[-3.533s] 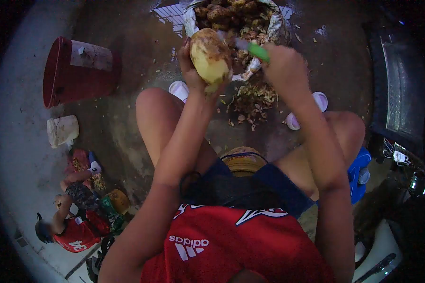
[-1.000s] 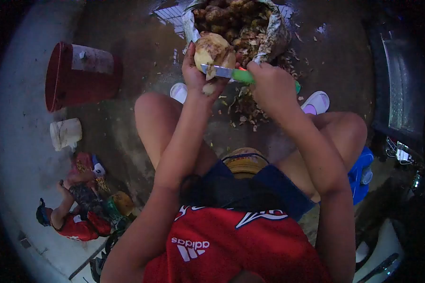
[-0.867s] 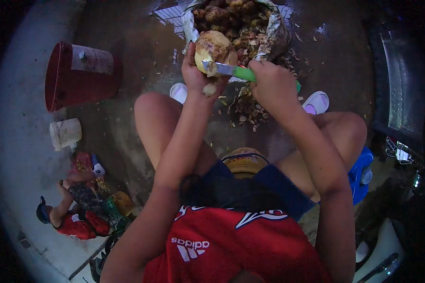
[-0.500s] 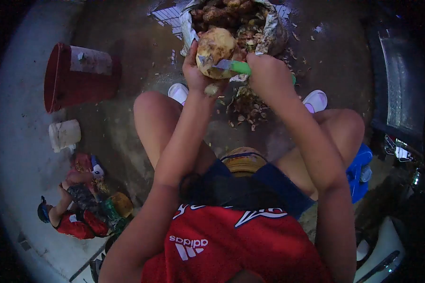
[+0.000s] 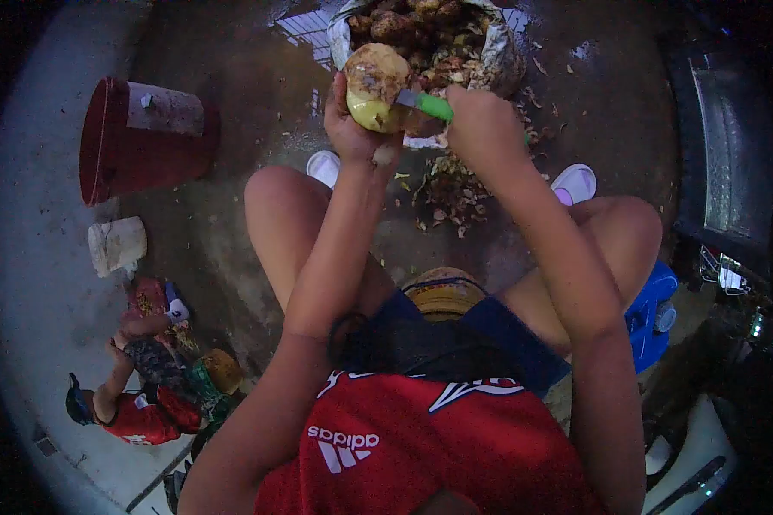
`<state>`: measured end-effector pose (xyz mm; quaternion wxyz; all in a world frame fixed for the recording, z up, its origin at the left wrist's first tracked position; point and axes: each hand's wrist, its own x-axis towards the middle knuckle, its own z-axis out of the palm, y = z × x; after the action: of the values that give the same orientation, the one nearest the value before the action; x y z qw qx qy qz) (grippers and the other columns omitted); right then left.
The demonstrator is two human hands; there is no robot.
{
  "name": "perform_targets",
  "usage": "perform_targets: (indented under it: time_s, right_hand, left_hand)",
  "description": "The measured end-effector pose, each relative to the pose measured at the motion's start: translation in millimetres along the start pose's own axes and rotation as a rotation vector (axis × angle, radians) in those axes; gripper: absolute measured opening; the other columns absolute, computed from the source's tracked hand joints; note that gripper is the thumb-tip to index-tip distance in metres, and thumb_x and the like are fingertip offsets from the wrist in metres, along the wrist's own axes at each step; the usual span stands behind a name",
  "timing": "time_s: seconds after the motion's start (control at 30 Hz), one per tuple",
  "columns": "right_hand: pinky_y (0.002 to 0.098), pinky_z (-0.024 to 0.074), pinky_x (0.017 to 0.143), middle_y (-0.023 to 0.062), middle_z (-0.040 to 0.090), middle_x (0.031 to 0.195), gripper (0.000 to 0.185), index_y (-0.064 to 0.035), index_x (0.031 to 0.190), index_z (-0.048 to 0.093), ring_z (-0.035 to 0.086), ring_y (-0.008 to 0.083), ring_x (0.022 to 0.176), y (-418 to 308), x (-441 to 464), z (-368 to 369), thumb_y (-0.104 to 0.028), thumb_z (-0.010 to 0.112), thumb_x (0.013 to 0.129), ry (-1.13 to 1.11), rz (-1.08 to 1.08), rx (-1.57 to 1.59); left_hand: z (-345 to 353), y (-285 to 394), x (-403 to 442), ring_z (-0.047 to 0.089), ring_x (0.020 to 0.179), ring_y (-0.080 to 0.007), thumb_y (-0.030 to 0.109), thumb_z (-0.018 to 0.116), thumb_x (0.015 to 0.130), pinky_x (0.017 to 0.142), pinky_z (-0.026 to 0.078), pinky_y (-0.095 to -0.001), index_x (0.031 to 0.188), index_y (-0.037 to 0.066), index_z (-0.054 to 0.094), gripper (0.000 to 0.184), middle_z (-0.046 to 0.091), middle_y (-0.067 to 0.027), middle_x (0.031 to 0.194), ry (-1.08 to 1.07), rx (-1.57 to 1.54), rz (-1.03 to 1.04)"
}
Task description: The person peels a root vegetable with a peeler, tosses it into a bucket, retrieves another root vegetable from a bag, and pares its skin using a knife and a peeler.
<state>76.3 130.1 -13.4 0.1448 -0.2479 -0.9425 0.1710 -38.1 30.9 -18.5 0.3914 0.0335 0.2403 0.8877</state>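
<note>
My left hand [image 5: 352,129] cups a large round root vegetable [image 5: 376,107] from below and the left. Its lower face is peeled to pale yellow, while the top is still brown and rough; its exact kind I cannot tell. A knife with a green handle [image 5: 435,106] is held in my closed right hand [image 5: 488,129]. The short blade [image 5: 408,99] points left at the vegetable's right side; whether it touches is unclear. Just beyond my hands, a white sack [image 5: 338,39] with a rolled rim holds brown, unpeeled tubers [image 5: 393,27] and peelings.
Peelings [image 5: 451,193] lie heaped on the wet floor between my feet. A red bucket [image 5: 103,142] and a small white bucket [image 5: 118,245] are at the left. Another person [image 5: 150,412] sits at the lower left. A blue plastic object [image 5: 653,318] is by my right knee.
The vegetable has shifted slightly left and turned, bringing a smoother yellow face into view. The blade has moved from across its lower face up to its right side.
</note>
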Motion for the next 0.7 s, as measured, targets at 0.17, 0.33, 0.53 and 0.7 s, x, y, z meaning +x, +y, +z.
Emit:
perform_targets:
  time_s: [0.17,0.33,0.53,0.7]
  right_hand:
    - [0.043,0.0515,0.056,0.016,0.061,0.07,0.007,-0.0038,0.079,0.057,0.063,0.0334,0.066,3.9,7.8,-2.7,-0.011,0.054,0.078,0.092,-0.028,-0.053]
    - [0.0428,0.0515,0.057,0.0162,0.061,0.071,0.005,-0.005,0.08,0.057,0.063,0.0334,0.067,13.0,12.4,0.6,-0.009,0.054,0.077,0.138,-0.022,-0.035]
    - [0.0462,0.0497,0.066,0.0183,0.062,0.078,0.017,-0.0059,0.088,0.06,0.062,0.0363,0.076,41.2,26.3,-27.4,-0.01,0.057,0.072,0.092,0.183,-0.01]
    - [0.0445,0.048,0.072,0.0198,0.062,0.083,0.03,-0.0066,0.097,0.061,0.06,0.0373,0.08,50.7,19.4,-32.0,-0.014,0.06,0.067,-0.15,0.262,0.134]
  left_hand:
    - [-1.2,7.9,3.9,0.054,0.102,-0.0324,0.04,0.036,0.09,0.09,0.044,-0.0473,0.118,0.002,0.049,0.049,0.056,-0.0149,0.111,0.077,0.071,-0.09]
    - [-1.9,13.1,4.6,0.053,0.105,-0.0344,0.039,0.036,0.09,0.091,0.043,-0.0487,0.121,0.001,0.047,0.05,0.055,-0.0171,0.114,0.021,0.023,-0.239]
    - [-2.7,14.9,-2.0,0.05,0.11,-0.0365,0.039,0.039,0.088,0.093,0.042,-0.05,0.125,0.001,0.044,0.053,0.051,-0.0191,0.12,0.081,0.112,-0.278]
    - [-3.5,20.2,-4.8,0.054,0.105,-0.0363,0.032,0.048,0.085,0.092,0.044,-0.0479,0.125,0.001,0.041,0.051,0.053,-0.0185,0.117,-0.191,-0.04,-0.425]
